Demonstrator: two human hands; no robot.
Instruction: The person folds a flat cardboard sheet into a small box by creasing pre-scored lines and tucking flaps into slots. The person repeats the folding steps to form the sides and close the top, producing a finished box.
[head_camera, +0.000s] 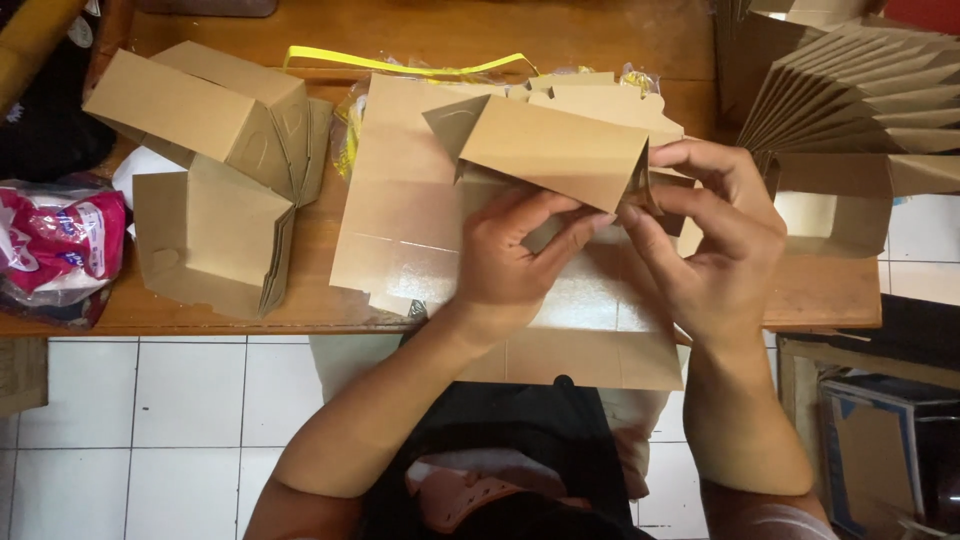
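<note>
A brown wooden table (820, 290) fills the upper half of the frame under even light, a floor of white square tiles (150, 420) with grey joints spreads below it at lower left, and a dark box (880, 450) stands at lower right.

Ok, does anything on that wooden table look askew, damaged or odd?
Nothing looks damaged or spilled. The flat brown cardboard sheet overhangs the wooden table edge toward the person, while the left hand and right hand pinch a half-folded brown cardboard box.
</note>
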